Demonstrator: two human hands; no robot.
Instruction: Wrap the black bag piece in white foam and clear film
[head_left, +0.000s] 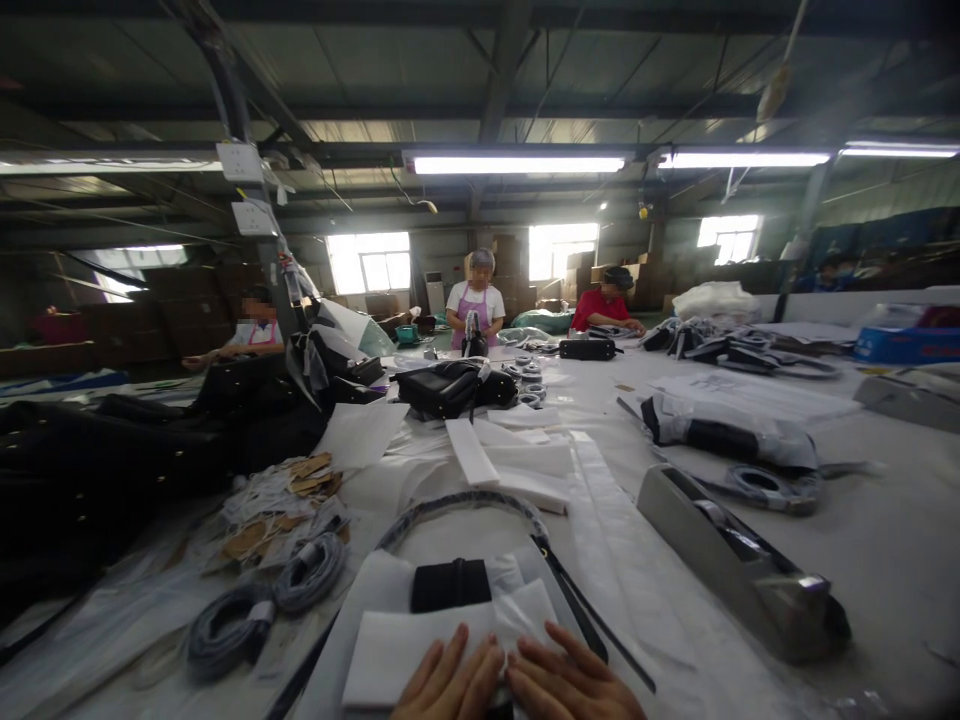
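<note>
Touching white sheet (386,645), fingers (448,660) slightly spread

Wht. sheet (401,645) is lying approx. flat on tabletop (892,530), creased, its far edge meeting blk. rect. piece (450,586). Said piece is showing a narrow band near mid. Dk. handle (465,497), clear-plastic-wrapped, is arching beyond; blk. strap (576,600) is running diag. along R side.
</note>
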